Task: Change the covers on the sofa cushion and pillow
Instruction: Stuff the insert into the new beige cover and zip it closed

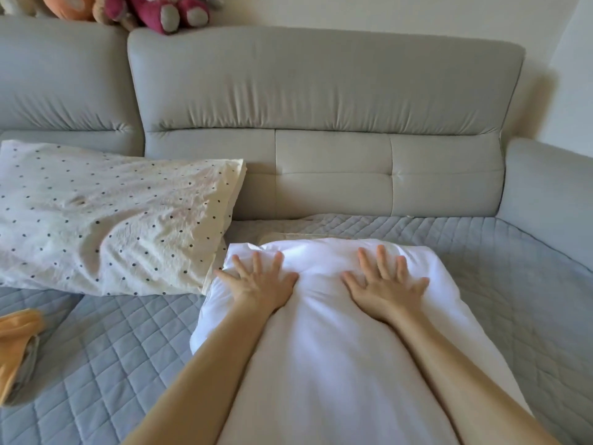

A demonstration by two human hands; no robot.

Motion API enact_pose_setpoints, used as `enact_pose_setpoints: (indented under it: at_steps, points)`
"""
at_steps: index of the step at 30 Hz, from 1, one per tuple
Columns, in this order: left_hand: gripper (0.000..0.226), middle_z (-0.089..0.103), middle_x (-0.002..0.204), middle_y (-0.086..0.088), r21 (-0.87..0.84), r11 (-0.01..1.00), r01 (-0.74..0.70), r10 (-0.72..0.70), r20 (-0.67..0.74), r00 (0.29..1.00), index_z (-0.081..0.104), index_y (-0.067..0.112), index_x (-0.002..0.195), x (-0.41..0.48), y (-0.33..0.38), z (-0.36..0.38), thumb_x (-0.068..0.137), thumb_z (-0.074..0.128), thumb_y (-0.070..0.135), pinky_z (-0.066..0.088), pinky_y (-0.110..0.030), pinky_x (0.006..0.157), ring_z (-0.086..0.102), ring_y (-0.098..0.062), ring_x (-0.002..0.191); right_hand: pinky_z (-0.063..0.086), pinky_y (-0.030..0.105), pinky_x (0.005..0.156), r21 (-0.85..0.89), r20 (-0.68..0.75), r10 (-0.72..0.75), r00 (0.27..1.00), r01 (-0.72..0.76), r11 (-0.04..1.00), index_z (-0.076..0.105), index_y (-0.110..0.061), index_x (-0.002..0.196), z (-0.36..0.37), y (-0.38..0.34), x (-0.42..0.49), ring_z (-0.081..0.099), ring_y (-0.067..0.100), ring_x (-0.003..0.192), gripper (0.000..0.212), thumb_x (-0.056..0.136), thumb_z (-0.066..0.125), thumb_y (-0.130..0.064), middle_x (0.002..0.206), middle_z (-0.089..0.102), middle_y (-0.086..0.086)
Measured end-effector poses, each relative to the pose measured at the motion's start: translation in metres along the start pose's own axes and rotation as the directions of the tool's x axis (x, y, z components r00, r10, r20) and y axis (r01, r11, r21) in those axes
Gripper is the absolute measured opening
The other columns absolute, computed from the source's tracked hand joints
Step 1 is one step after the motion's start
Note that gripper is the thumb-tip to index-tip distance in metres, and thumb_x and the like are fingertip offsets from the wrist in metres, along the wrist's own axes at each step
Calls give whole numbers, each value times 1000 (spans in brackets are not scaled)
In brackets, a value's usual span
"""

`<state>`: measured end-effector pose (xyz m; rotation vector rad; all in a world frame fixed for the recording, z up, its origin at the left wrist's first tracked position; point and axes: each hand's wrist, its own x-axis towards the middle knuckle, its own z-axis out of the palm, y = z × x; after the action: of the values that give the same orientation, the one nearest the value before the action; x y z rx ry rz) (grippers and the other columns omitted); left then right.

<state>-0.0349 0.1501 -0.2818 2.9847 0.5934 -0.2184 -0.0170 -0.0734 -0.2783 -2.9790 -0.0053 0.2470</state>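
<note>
Pillow lies under our left hand and right hand; fingers spread flat, grasping nothing, probably to smooth the white cover beyond the fingertips.

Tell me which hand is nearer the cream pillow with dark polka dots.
Left. The left hand presses the plain white pillow right beside a corner of the cream polka-dot pillow; the right hand presses it farther right.

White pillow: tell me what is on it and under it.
On top, the left hand and right hand press flat, fingers spread. Beneath the pillow shows the quilted cover; anything directly under it is hidden.
</note>
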Motion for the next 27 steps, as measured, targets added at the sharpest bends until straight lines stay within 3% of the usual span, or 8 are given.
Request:
enact_pose_setpoints:
  at_steps: [5,10,13,16,19,22,25,27]
  points:
    - [60,17,156,6,-97,995,33,-27,56,998,14,58,141,2,-4,-7,83,16,77,9,-72,103,8,-38,142,-7,65,114,112,61,-17,998,10,994,-7,-50,152,-8,-2,14,-19,16,150,84,80,12,-88,160,-25,-14]
    - [61,5,161,5,-342,939,-26,-21,-132,991,14,59,142,-39,-29,2,85,21,80,8,-67,111,-2,-30,148,-7,56,116,95,30,-144,989,141,986,9,-56,149,-6,1,-26,-19,13,149,77,79,16,-88,162,-19,-18]
    - [79,13,161,-6,-569,822,-19,-100,-176,979,27,47,145,-55,-53,4,77,25,87,15,-56,117,12,-34,147,0,51,118,249,-171,-251,953,289,924,38,-55,141,-12,3,-48,-6,10,151,67,82,28,-83,164,2,-15]
    - [94,40,151,-12,-777,629,32,-100,-40,994,39,24,146,-47,-91,-3,79,22,87,27,-49,114,37,-37,137,21,48,115,358,-498,-80,864,288,888,58,-47,126,-35,10,-63,20,11,148,53,86,35,-73,156,33,-13]
    - [100,52,138,-22,-775,619,125,-156,34,987,45,4,139,-44,-111,-10,80,38,84,37,-47,108,50,-39,126,11,60,113,305,-281,89,956,0,952,27,-53,144,-47,18,-65,3,28,150,62,88,31,-78,164,8,-3]
    - [69,67,107,-15,-751,653,99,-199,-44,979,63,8,105,-44,-105,-22,77,51,71,47,-44,95,60,-36,103,23,58,114,488,-21,242,970,-202,849,4,-42,154,-39,23,-55,19,39,146,95,76,31,-89,162,12,13]
    - [37,63,90,-7,-850,526,22,-246,-127,961,61,11,94,-38,-101,-37,92,55,47,48,-41,85,58,-33,91,38,45,109,718,21,299,954,-222,659,28,-21,153,-40,26,-51,43,32,136,114,64,50,-88,153,40,12]
    - [30,63,87,-10,-900,431,70,-264,-52,963,63,3,99,-29,-109,-34,93,59,32,51,-39,77,59,-30,83,42,38,104,858,49,314,948,-201,473,48,-11,143,-49,31,-51,51,30,128,97,71,64,-74,146,49,12]
